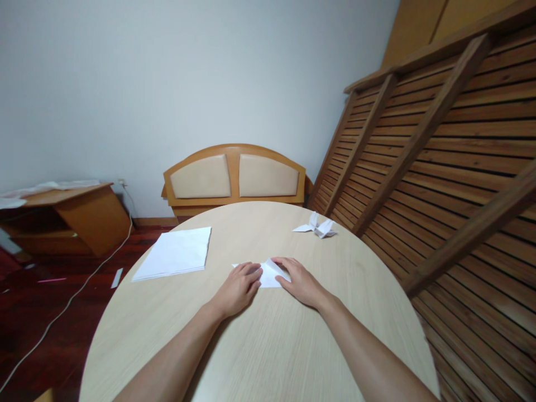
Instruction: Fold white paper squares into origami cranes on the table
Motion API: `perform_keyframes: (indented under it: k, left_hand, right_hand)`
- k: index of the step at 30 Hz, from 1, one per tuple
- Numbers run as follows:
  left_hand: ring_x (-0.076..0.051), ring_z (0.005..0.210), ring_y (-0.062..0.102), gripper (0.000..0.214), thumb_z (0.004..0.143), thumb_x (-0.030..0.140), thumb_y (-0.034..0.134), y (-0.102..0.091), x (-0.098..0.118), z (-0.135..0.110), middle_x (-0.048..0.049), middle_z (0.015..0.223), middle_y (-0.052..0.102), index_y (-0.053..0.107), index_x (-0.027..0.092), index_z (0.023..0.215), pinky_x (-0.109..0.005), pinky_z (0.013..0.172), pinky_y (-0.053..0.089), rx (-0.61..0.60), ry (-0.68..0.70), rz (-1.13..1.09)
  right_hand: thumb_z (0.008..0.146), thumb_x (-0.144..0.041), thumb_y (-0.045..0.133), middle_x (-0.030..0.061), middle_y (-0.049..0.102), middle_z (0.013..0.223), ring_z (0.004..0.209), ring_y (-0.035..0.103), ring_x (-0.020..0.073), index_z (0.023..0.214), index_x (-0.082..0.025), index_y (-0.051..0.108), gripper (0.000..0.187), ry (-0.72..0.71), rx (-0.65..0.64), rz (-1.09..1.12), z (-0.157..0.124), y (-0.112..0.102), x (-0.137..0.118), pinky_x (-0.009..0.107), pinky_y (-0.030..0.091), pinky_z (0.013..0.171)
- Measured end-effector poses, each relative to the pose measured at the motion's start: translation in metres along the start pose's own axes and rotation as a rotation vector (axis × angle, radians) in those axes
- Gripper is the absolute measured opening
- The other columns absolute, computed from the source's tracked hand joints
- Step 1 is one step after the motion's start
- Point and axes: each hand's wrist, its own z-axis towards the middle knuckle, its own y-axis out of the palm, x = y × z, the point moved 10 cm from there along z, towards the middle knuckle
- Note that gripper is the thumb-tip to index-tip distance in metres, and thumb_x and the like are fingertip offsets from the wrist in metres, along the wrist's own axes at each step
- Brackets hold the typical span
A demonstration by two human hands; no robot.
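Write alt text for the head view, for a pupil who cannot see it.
Left hand and right hand touch a small folded paper on a round table. A paper stack lies to the left, folded shapes beyond to the right; a headboard stands behind, a slatted panel right.

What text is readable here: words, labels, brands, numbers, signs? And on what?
None readable.
Stacked white paper sheets: no legible print.
Folded white paper piece between left hand and right hand: no legible marks.
Pointed white folded-paper shape: same.
Small white wall socket: too small to tell.
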Motion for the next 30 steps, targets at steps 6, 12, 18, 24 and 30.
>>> perform_keyframes:
  k: [6,12,18,24,30]
  left_hand:
    - [-0.026,0.126,0.053,0.035,0.097,0.024,0.047,0.003,-0.006,0.000,-0.0140,0.135,0.059,0.059,0.016,0.129,-0.045,0.110,0.042,0.001,-0.052,-0.028]
    - [-0.026,0.128,0.052,0.043,0.096,0.025,0.049,0.004,-0.010,-0.002,-0.0136,0.137,0.058,0.053,0.017,0.137,-0.046,0.111,0.042,0.026,-0.066,-0.041]
    - [-0.026,0.133,0.047,0.041,0.099,0.024,0.044,0.006,-0.004,-0.001,-0.0117,0.143,0.053,0.053,0.021,0.139,-0.048,0.113,0.039,-0.013,0.006,0.021]
    - [-0.027,0.136,0.044,0.041,0.100,0.025,0.041,0.009,-0.005,-0.002,-0.0107,0.146,0.051,0.053,0.021,0.139,-0.049,0.114,0.037,-0.028,0.005,0.063]
    - [-0.028,0.134,0.046,0.040,0.100,0.026,0.042,0.009,-0.009,-0.002,-0.0118,0.144,0.053,0.056,0.020,0.137,-0.048,0.114,0.038,-0.017,-0.037,0.111]
  right_hand:
    - [0.090,-0.013,0.056,0.0056,0.067,0.121,0.114,0.059,0.0216,0.126,-0.027,0.064,0.039,-0.110,-0.076,0.025,0.000,0.007,-0.017,0.040,0.044,0.103]
    - [0.095,-0.023,0.051,0.0058,0.065,0.129,0.125,0.053,0.0229,0.126,-0.026,0.066,0.035,-0.090,-0.150,-0.061,-0.002,0.015,-0.016,0.041,0.038,0.110]
    - [0.101,-0.035,0.042,0.0011,0.048,0.150,0.145,0.031,0.0267,0.142,-0.031,0.052,0.042,-0.032,-0.299,-0.137,-0.008,0.026,-0.012,0.052,0.021,0.119]
    - [0.102,-0.037,0.040,0.0000,0.040,0.156,0.149,0.022,0.0242,0.149,-0.032,0.040,0.048,0.011,-0.308,-0.114,-0.009,0.029,-0.008,0.053,0.015,0.120]
    - [0.101,-0.038,0.041,0.0019,0.039,0.156,0.149,0.020,0.0250,0.150,-0.028,0.040,0.050,0.040,-0.305,-0.130,-0.008,0.029,-0.003,0.052,0.014,0.121]
